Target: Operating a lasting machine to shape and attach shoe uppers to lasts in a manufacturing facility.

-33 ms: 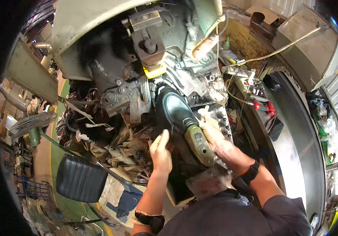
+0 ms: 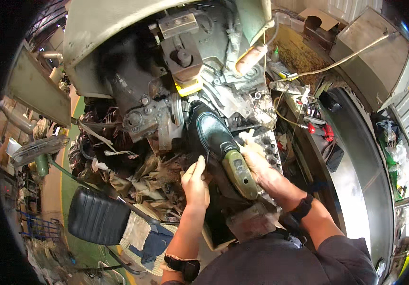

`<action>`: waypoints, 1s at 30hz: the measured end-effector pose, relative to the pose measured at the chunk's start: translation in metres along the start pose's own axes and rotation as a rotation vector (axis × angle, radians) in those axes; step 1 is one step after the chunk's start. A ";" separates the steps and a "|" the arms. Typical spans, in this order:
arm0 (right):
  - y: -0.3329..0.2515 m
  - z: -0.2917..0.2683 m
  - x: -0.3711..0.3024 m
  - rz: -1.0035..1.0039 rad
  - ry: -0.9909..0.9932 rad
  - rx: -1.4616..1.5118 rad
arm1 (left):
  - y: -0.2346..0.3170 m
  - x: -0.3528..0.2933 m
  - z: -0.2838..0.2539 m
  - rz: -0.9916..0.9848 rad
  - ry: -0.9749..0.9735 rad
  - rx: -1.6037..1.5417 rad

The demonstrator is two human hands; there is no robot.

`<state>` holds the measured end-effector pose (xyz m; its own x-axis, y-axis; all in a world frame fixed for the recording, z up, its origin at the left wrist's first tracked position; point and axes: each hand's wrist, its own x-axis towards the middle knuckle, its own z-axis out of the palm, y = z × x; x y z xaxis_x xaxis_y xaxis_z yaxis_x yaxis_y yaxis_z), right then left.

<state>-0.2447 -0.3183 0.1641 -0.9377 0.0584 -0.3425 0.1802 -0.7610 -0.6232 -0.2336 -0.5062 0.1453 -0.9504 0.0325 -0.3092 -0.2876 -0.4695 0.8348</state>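
grip: the right hand (image 2: 258,165) lies against the right side of the last (image 2: 239,173), by the shoe's opening; part of its fingers is hidden, so i cannot tell whether they close around it.
left hand (image 2: 195,186): raised just beside the shoe's left side, thumb and fingers brought close together; whether anything is pinched between them, i cannot tell.
shoe (image 2: 211,128): dark, with a stitched seam and a bright shine on top; it sits on the last at the front of the machine, toe tilted up and to the left, between and beyond the hands.
last: olive green, with a dark hole near its end; that end sticks out of the shoe toward the person.
machine (image 2: 138,116): worn grey metal, directly ahead; a yellow piece (image 2: 188,88) sits under its middle block (image 2: 181,57), above the shoe's toe.
tube (image 2: 251,59): pinkish, slanted, right of the block, near a brightly lit patch of metal.
wrists: a black watch (image 2: 302,207) on the right, a black band (image 2: 182,267) on the left.
left side: a chair (image 2: 97,214) with a black back, dark blue cloth (image 2: 156,241) on its seat, and a round fan (image 2: 40,149) farther off.
right side: red tools (image 2: 327,131) near a long dark curved ledge (image 2: 363,161).
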 end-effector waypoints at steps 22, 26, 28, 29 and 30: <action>0.034 -0.011 0.085 -0.230 0.265 -0.509 | -0.009 0.065 0.020 -0.092 0.272 -0.193; 0.044 -0.019 0.093 -0.317 0.181 -0.465 | -0.025 0.073 0.030 -0.004 0.383 -0.286; 0.047 -0.019 0.097 -0.324 0.150 -0.408 | -0.030 0.075 0.034 0.018 0.410 -0.248; 0.048 -0.019 0.099 -0.336 0.195 -0.461 | -0.031 0.076 0.034 0.030 0.413 -0.245; 0.048 -0.018 0.099 -0.334 0.229 -0.468 | -0.032 0.077 0.034 0.052 0.401 -0.254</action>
<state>-0.3238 -0.3376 0.0880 -0.8877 0.4213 -0.1860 0.0480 -0.3171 -0.9472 -0.3014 -0.4588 0.1107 -0.8280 -0.3160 -0.4632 -0.1555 -0.6643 0.7311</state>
